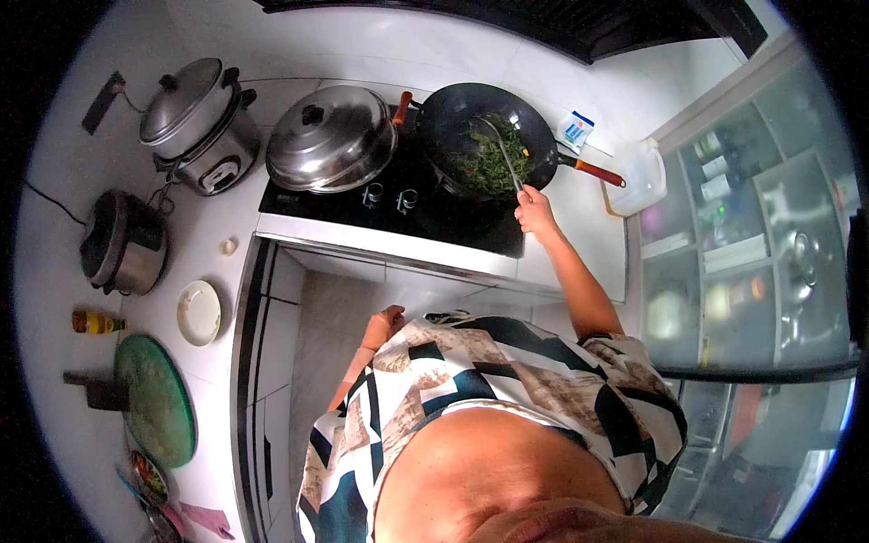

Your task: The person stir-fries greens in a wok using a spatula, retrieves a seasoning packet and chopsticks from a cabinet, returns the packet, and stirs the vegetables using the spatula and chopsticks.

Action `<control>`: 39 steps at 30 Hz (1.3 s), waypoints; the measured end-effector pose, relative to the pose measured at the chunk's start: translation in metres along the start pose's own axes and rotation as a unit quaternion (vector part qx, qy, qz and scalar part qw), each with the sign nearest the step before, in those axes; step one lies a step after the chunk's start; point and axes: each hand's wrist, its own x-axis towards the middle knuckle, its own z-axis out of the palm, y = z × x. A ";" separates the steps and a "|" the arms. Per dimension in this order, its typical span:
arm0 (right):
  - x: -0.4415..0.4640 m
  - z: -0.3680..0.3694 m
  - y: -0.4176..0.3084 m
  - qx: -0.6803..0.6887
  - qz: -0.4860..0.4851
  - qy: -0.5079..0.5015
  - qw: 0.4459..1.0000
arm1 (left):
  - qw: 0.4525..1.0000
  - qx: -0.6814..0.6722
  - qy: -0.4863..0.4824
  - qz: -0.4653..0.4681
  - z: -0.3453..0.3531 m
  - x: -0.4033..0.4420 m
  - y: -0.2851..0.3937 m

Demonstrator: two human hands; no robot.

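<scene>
My right hand (535,212) is closed round the handle of a metal spatula (507,156), whose far end rests among chopped greens (494,170) in a black wok (442,113). The wok sits on the right side of a black cooktop (308,207), its wooden handle (599,173) pointing right. My left hand (386,322) hangs near my body, below the counter edge, with its fingers curled in; whether it holds anything is too small to tell. Left of the wok, a domed steel lid (331,136) covers another pan.
Two cookers (210,163) (124,242) stand on the left counter. Below them are a white plate (198,313), a green round board (156,398) and a yellow-labelled bottle (98,322). Right of the wok are a small packet (575,131) and a plastic container (639,178).
</scene>
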 end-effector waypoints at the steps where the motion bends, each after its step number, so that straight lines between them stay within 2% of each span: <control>1: -0.001 0.003 -0.002 0.001 0.001 0.004 1.000 | 1.000 0.014 0.001 -0.009 -0.001 -0.001 0.002; 3: 0.000 -0.012 0.001 0.043 0.031 -0.034 0.998 | 0.999 0.028 0.004 -0.027 -0.001 -0.005 0.004; 5: -0.005 -0.025 -0.006 -0.014 0.029 -0.059 0.998 | 0.999 0.027 0.007 -0.043 0.000 -0.009 0.005; 8: 0.002 -0.020 -0.002 -0.072 -0.035 0.011 0.997 | 0.998 -0.014 0.015 -0.053 0.006 -0.013 -0.006; 11: -0.004 -0.035 -0.013 -0.073 0.000 -0.074 0.995 | 1.000 0.007 0.021 -0.020 0.006 -0.013 -0.008; 15: 0.006 -0.028 -0.005 -0.260 -0.101 0.041 0.959 | 0.999 0.023 0.026 -0.019 0.009 -0.014 -0.007; 16: 0.006 -0.030 -0.005 -0.296 -0.111 0.036 0.948 | 0.999 0.019 0.021 -0.031 0.010 -0.015 -0.003; 18: 0.026 -0.051 0.013 -0.356 -0.224 0.012 0.907 | 0.998 0.015 0.017 -0.054 0.006 -0.014 0.007; 20: 0.024 -0.057 0.017 -0.377 -0.374 0.042 0.846 | 0.997 -0.013 0.045 -0.057 0.012 -0.017 -0.007; 21: 0.019 -0.055 0.012 -0.414 -0.337 0.055 0.844 | 0.996 -0.028 0.056 -0.058 0.020 -0.018 -0.019; 23: 0.014 -0.049 -0.004 -0.486 -0.261 0.080 0.830 | 0.997 0.032 0.042 -0.053 0.034 -0.019 -0.037; 24: 0.015 -0.047 0.001 -0.467 -0.379 0.092 0.794 | 0.997 0.042 0.038 -0.058 0.035 -0.018 -0.038; 25: 0.020 -0.050 -0.002 -0.357 -0.272 0.033 0.893 | 0.996 0.054 0.034 -0.065 0.034 -0.018 -0.041; 26: 0.021 -0.059 -0.003 -0.235 -0.153 -0.028 0.960 | 0.998 0.010 0.061 -0.030 0.034 -0.020 -0.042; 27: 0.006 -0.061 -0.013 -0.103 -0.025 -0.087 0.991 | 0.998 0.003 0.054 -0.045 0.029 -0.023 -0.034; 31: -0.014 -0.044 -0.024 0.007 -0.053 0.010 0.999 | 0.995 -0.030 0.038 -0.092 0.017 -0.023 0.000; 35: -0.027 -0.054 -0.028 0.060 -0.001 -0.048 0.997 | 0.997 -0.021 0.036 -0.067 0.014 -0.026 -0.008; 38: -0.029 -0.045 -0.019 0.070 0.022 -0.086 0.994 | 0.996 0.069 0.041 -0.047 0.051 -0.022 -0.071; 39: -0.028 -0.042 -0.015 0.071 0.030 -0.101 0.992 | 0.996 0.061 0.039 -0.048 0.050 -0.022 -0.066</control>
